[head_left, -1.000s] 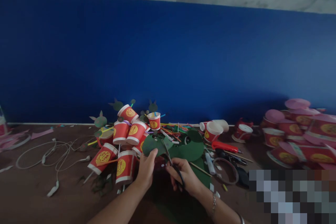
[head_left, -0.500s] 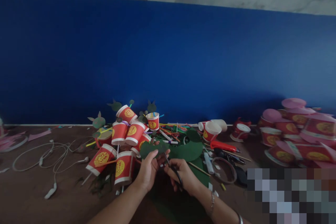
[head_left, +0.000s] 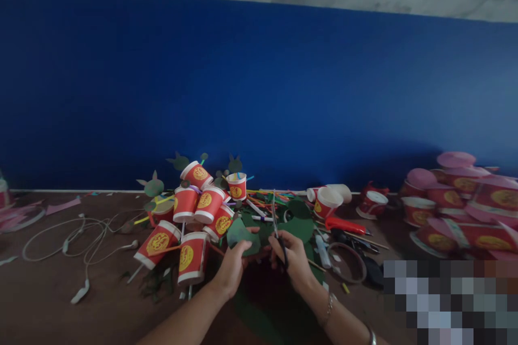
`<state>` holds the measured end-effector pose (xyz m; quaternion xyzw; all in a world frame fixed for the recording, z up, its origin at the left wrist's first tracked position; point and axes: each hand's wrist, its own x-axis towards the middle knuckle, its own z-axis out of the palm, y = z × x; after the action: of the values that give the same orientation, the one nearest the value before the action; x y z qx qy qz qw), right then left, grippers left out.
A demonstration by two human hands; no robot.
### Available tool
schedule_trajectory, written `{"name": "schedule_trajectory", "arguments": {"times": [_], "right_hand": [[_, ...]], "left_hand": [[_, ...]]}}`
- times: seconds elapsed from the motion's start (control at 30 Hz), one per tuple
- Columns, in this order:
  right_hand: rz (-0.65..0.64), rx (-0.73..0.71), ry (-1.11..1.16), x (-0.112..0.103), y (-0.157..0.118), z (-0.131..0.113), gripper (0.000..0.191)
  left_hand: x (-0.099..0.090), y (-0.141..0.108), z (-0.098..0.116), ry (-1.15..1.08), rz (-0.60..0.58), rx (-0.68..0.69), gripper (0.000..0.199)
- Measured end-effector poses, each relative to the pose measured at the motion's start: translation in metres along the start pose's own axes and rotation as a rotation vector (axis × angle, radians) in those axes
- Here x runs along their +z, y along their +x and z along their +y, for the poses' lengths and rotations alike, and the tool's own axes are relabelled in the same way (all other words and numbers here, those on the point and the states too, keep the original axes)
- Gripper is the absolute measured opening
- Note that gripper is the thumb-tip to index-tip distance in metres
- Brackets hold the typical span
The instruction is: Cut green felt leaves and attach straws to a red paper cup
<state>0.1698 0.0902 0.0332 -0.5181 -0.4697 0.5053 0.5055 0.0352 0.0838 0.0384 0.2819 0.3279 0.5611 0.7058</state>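
Right hand [head_left: 294, 260] grips scissors [head_left: 275, 222] by the handles. Left hand [head_left: 231, 268] pinches green paper piece [head_left: 237, 233] just left of scissors; red cups [head_left: 209, 204] heaped farther left of them.

In the lower centre of the frame you have the paper piece [head_left: 238, 233] between the fingers of your left hand [head_left: 231, 269]. Just to the right, your right hand [head_left: 294, 259] holds the scissors [head_left: 275, 222]. Behind and beneath your hands, paper sheets [head_left: 304, 229] lie on the counter [head_left: 121, 318]; further behind lie the straws [head_left: 270, 202]. To your left is a pile of cups [head_left: 209, 202], and beyond it, at the lower left, the earphones [head_left: 81, 292]. Right of your right hand lie a small tube [head_left: 322, 252] and, beside it, a ring [head_left: 363, 272]. Near the right edge you find another heap of cups [head_left: 481, 199]. Behind everything stands the panel [head_left: 259, 91].
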Motion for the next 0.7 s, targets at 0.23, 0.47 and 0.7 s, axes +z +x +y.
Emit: {"name": "schedule_trajectory", "arguments": {"times": [0.23, 0.47, 0.7], "right_hand": [[0.135, -0.077, 0.029, -0.004, 0.002, 0.002, 0.041], [0.123, -0.109, 0.04, -0.001, -0.001, -0.003, 0.038], [0.044, -0.1, 0.019, 0.0, -0.002, -0.002, 0.04]], "left_hand": [[-0.008, 0.007, -0.005, 0.267, 0.169, -0.025, 0.047], [-0.014, 0.003, 0.001, 0.711, 0.183, 0.377, 0.019], [-0.017, 0.002, -0.001, 0.932, 0.167, 0.721, 0.032]]}}
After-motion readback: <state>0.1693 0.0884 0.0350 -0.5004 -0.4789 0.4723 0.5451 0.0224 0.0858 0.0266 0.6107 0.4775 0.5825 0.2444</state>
